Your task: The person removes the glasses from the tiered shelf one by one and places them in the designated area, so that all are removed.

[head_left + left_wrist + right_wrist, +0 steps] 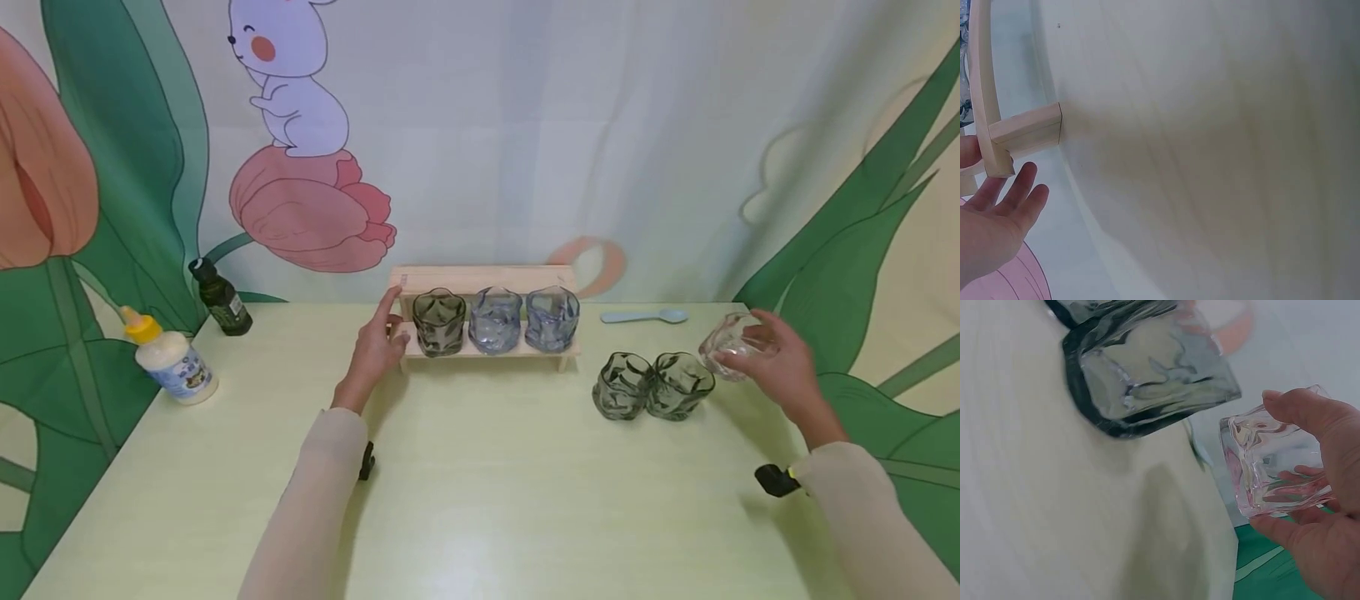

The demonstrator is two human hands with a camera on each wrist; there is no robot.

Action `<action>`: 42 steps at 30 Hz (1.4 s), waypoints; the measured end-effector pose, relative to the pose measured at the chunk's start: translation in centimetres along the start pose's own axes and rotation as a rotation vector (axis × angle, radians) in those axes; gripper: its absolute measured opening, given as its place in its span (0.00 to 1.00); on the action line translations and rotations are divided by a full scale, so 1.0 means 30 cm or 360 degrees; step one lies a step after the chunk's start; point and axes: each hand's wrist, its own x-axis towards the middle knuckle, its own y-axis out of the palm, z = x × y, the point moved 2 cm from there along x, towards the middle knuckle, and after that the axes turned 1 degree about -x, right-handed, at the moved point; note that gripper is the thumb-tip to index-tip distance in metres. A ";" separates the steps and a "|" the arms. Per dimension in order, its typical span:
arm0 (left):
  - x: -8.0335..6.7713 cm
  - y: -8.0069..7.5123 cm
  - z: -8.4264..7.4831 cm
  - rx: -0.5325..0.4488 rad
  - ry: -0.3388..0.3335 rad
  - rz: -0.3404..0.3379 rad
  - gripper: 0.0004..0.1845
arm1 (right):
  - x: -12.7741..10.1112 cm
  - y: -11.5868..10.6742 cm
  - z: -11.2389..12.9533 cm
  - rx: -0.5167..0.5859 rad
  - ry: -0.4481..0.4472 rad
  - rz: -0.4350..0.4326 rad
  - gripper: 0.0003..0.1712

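A low wooden rack [483,281] stands at the back of the table [480,500] with three wavy glasses on its lower shelf: a grey-green one [439,322] and two blue ones [495,320] [552,317]. My left hand [378,343] rests with straight fingers against the rack's left end; in the left wrist view the hand [997,225] lies beside the rack's foot [1025,128]. My right hand [776,360] grips a clear glass [729,343], tilted and just above the table at the right. The right wrist view shows this clear glass [1272,469] between thumb and fingers [1304,412].
Two grey-green glasses [622,385] [679,385] stand together on the table, left of the held glass. A pale blue spoon [645,316] lies behind them. A dark bottle [220,298] and a white bottle with a yellow cap [172,358] stand at the far left.
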 end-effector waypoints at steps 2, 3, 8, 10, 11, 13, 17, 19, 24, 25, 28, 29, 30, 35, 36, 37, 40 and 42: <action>0.002 -0.001 0.000 -0.0002 0.0003 0.0004 0.44 | -0.010 0.004 -0.019 -0.0005 0.0008 0.0015 0.56; 0.001 -0.001 -0.001 -0.0002 0.0005 0.0007 0.44 | -0.016 0.007 -0.027 -0.0005 0.0010 0.0022 0.56; -0.001 -0.003 -0.006 -0.0021 0.0004 0.0002 0.44 | -0.040 0.022 -0.052 0.0004 -0.0017 0.0050 0.56; -0.002 -0.002 -0.009 -0.0022 0.0008 0.0003 0.44 | -0.049 0.027 -0.062 -0.0007 -0.0034 0.0045 0.54; -0.002 -0.002 -0.010 -0.0022 0.0009 0.0003 0.44 | -0.053 0.030 -0.067 -0.0017 -0.0041 0.0039 0.53; -0.003 0.000 -0.015 -0.0020 0.0010 0.0004 0.44 | -0.061 0.036 -0.078 -0.0045 -0.0049 0.0035 0.52; -0.005 0.002 -0.021 -0.0014 0.0003 0.0001 0.44 | -0.076 0.049 -0.097 -0.0079 -0.0064 0.0043 0.51; -0.005 0.003 -0.023 -0.0020 -0.0003 0.0003 0.44 | -0.084 0.055 -0.105 -0.0092 -0.0077 0.0042 0.50; -0.004 0.000 -0.024 -0.0023 -0.0019 0.0006 0.44 | -0.096 0.071 -0.120 -0.0136 -0.0101 0.0021 0.51; -0.003 -0.001 -0.024 -0.0021 -0.0023 0.0005 0.44 | -0.097 0.074 -0.121 -0.0141 -0.0107 0.0014 0.51; -0.003 -0.004 -0.024 -0.0020 -0.0029 -0.0003 0.44 | -0.099 0.081 -0.118 -0.0139 -0.0107 0.0006 0.52; -0.004 -0.005 -0.024 -0.0016 -0.0027 -0.0004 0.44 | -0.100 0.083 -0.116 -0.0144 -0.0100 0.0004 0.52; -0.004 -0.005 -0.023 -0.0014 -0.0026 -0.0003 0.44 | -0.102 0.085 -0.115 -0.0140 -0.0097 0.0002 0.52; -0.009 -0.004 -0.021 -0.0015 -0.0020 0.0011 0.44 | -0.112 0.097 -0.110 -0.0095 -0.0076 -0.0003 0.52; -0.009 -0.003 -0.021 -0.0021 -0.0019 0.0013 0.44 | -0.114 0.099 -0.109 -0.0071 -0.0079 -0.0003 0.52; -0.010 -0.004 -0.021 -0.0026 -0.0019 0.0014 0.44 | -0.116 0.101 -0.108 -0.0041 -0.0083 -0.0001 0.52; -0.011 -0.004 -0.022 -0.0035 -0.0015 0.0011 0.44 | -0.121 0.106 -0.101 0.0038 -0.0095 0.0011 0.53; -0.012 -0.005 -0.021 -0.0037 -0.0012 0.0010 0.44 | -0.122 0.108 -0.101 0.0061 -0.0100 0.0026 0.54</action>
